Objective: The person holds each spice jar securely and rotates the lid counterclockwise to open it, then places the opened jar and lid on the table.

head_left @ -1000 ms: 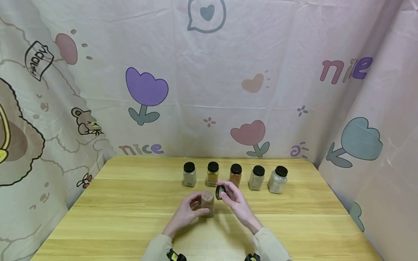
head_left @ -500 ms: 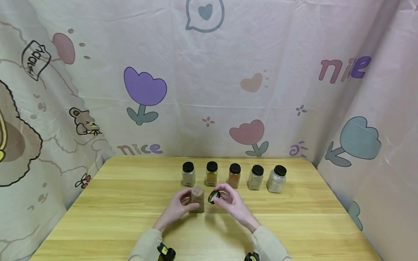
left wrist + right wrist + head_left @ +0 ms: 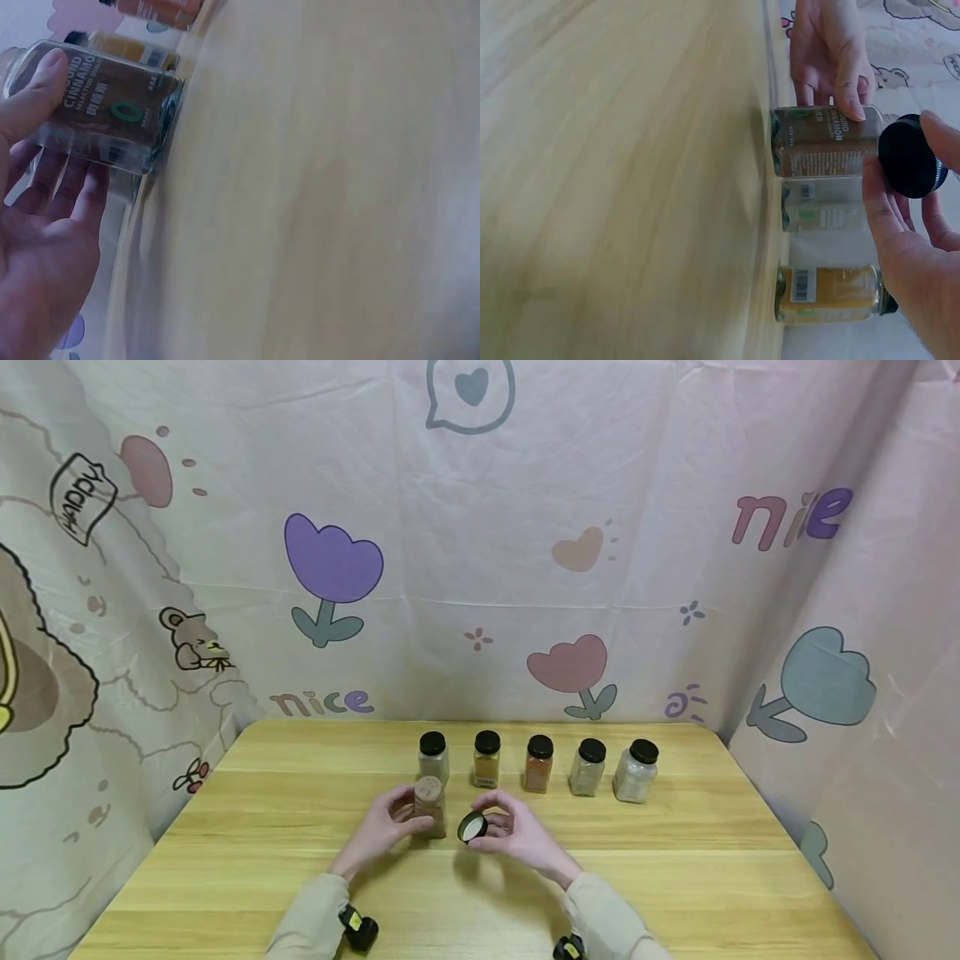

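Your left hand point(image 3: 382, 827) grips one open jar point(image 3: 429, 807) of brown spice, thumb on the near face and fingers curled round the far side; the left wrist view shows the same hold on the jar point(image 3: 105, 105), whose label reads cinnamon. The jar stands upright on the table point(image 3: 225, 860), its shaker top uncovered, just in front of the leftmost jar of the back row.

Your right hand point(image 3: 517, 835) pinches one black cap point(image 3: 472, 827) between thumb and fingertips, tilted so its pale inside faces you. The cap is just right of the open jar and apart from it, held a little above the wood. In the right wrist view the cap point(image 3: 911, 156) shows its dark outer side, level with the jar's top.

Behind your hands stand five capped jars in one row: a pale one point(image 3: 432, 756), a yellow one point(image 3: 487, 758), an orange-red one point(image 3: 538, 762), and two more pale ones point(image 3: 588, 767) point(image 3: 636, 770). That makes six jars and six black caps in all, five caps screwed on and one in your hand.

A printed cloth point(image 3: 480, 568) hangs behind and beside the table.
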### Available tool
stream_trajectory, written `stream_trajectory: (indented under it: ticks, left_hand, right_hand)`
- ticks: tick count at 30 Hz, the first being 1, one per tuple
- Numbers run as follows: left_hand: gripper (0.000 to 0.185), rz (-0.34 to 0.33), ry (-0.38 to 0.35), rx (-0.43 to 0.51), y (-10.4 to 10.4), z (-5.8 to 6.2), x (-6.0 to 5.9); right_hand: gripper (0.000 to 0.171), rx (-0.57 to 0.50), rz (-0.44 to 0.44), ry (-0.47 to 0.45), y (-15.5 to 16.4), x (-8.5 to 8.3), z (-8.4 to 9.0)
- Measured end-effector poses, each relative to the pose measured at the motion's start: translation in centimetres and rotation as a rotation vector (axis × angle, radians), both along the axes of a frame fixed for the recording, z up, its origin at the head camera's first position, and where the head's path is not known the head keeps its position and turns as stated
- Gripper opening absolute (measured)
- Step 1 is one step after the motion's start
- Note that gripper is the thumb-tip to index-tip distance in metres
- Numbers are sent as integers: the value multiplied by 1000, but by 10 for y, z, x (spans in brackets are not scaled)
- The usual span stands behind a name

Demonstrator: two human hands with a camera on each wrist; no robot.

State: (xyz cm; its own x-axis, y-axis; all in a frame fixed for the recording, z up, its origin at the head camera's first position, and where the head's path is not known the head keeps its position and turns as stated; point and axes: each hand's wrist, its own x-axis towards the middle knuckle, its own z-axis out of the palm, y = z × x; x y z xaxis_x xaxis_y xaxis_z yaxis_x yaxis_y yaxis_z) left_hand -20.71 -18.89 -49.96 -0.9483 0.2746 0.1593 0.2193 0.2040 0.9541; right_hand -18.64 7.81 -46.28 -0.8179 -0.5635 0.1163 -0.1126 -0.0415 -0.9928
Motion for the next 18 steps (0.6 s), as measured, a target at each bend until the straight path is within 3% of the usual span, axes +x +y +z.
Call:
stream_trajectory:
  ticks: [11, 18]
  left_hand:
    - [62, 40, 29, -48, -30, 6, -8]
    - [74, 86, -46, -64, -49, 10, -16]
  right_hand:
    - [61, 35, 73, -65, -17, -4, -7]
    - [63, 85, 66, -55, -30, -8, -9]
